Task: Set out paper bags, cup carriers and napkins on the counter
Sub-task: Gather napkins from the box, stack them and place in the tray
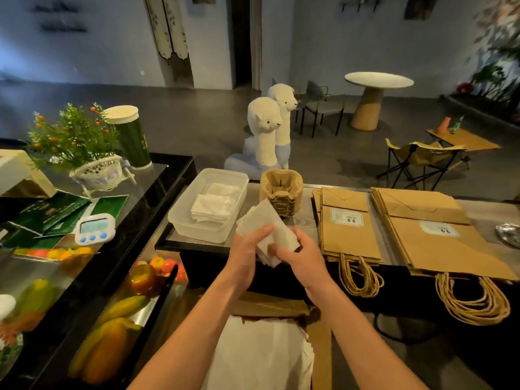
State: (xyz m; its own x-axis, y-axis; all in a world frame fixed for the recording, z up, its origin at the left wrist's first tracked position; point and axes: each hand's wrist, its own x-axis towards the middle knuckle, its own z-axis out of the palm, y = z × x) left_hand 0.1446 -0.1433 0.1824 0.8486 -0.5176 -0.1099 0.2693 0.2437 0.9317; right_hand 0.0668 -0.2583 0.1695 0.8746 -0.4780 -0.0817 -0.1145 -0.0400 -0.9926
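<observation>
Both my hands grip one stack of white napkins (268,223) above the counter's front edge. My left hand (247,249) holds it from the left, my right hand (298,254) from the right. A clear plastic tub (183,220) to the left holds more folded napkins (213,204). Behind the held stack stands a pile of brown cup carriers (281,190). Two piles of brown paper bags lie flat to the right, a smaller one (347,237) and a larger one (439,246), handles hanging over the front edge.
A glass display case (112,249) with fruit stands at left, carrying a white timer (94,229), green packets (50,215), a potted plant (76,142) and a green canister (130,136). Two plush alpacas (267,130) stand behind the counter. A metal dish (509,233) sits far right.
</observation>
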